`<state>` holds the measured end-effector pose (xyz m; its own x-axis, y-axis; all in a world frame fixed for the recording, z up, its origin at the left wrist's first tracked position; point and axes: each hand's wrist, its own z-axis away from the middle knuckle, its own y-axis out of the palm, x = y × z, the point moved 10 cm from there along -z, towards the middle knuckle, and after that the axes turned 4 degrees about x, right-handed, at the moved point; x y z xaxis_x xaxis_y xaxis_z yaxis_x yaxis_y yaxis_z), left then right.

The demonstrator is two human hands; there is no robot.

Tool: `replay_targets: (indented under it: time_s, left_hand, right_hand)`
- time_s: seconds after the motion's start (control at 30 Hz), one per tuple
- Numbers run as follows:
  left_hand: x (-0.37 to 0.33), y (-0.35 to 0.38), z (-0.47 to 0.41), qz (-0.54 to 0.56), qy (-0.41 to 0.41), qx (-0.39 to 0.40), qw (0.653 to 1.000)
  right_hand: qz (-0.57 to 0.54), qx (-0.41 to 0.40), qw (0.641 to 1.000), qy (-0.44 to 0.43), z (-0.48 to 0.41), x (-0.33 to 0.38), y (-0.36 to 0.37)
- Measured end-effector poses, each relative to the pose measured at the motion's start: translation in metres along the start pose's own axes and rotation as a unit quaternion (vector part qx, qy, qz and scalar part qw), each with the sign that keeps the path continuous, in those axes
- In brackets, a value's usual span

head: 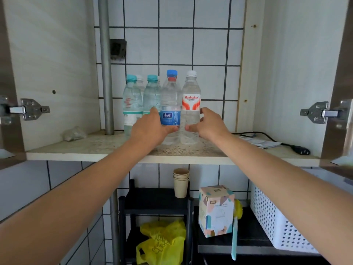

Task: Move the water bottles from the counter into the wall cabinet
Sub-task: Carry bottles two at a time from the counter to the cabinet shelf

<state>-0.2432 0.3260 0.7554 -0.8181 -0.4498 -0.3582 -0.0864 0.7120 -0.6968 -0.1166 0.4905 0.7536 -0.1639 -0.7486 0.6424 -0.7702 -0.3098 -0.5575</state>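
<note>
Bottles stood upright on the wall cabinet shelf (80, 150), clustered mid-shelf. Head view: left hand (150, 129) wrapped around the blue-cap bottle (170, 104), thumb across its blue label, fingers behind. Right hand (208, 124) cupped the white-cap Wahaha bottle (191, 104), thumb on front, fingers curled around its right side. These two bottles touched each other. Two teal-cap bottles (131, 100) sat just left and behind, clear of both hands.
</note>
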Motion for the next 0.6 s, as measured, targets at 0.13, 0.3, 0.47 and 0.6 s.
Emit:
replay_targets:
  time_s: [0.13, 0.3, 0.47, 0.6]
  left_hand:
    - [0.005, 0.003, 0.004, 0.023, -0.022, 0.026, 0.999]
    - [0.012, -0.019, 0.031, 0.093, -0.015, 0.000, 0.996]
    - [0.041, -0.034, 0.123, 0.257, 0.043, -0.047, 0.964]
    - [0.072, -0.029, 0.226, 0.355, 0.051, -0.043, 0.933]
  right_hand:
    - [-0.010, -0.005, 1.000, 0.008, 0.002, -0.005, -0.006]
    - [-0.031, -0.016, 0.999, 0.018, 0.025, -0.003, -0.013]
    - [-0.180, -0.081, 0.973, -0.120, 0.103, 0.025, -0.043]
    - [-0.291, -0.083, 0.934, -0.190, 0.209, 0.012, -0.031]
